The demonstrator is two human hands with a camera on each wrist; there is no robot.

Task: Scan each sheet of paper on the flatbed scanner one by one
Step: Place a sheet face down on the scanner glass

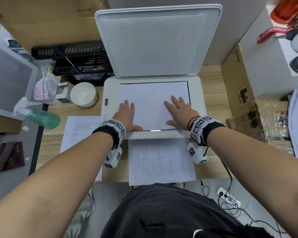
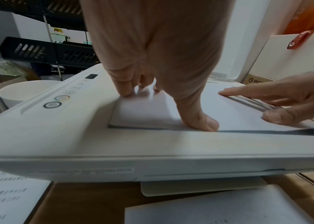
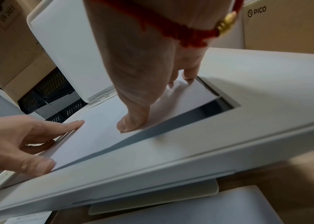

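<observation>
A white flatbed scanner [image 1: 198, 100] stands mid-desk with its lid [image 1: 156, 42] raised. A blank-side-up sheet of paper [image 1: 151, 103] lies on the glass, slightly askew; a dark strip of glass shows along its right and near edges. My left hand [image 1: 127, 112] lies flat on the sheet's left part, fingers straight. My right hand [image 1: 177, 109] lies flat on its right part. In the left wrist view the left fingertips [image 2: 125, 92] press the sheet [image 2: 143, 112]. In the right wrist view the right thumb [image 3: 131, 121] presses near the sheet's [image 3: 98, 128] front edge.
Two printed sheets lie on the desk: one [image 1: 160, 162] in front of the scanner, one [image 1: 79, 134] at front left. A white bowl [image 1: 83, 94], green spray bottle [image 1: 41, 117] and black trays [image 1: 79, 57] stand left. Cardboard boxes [image 1: 237, 86] crowd the right.
</observation>
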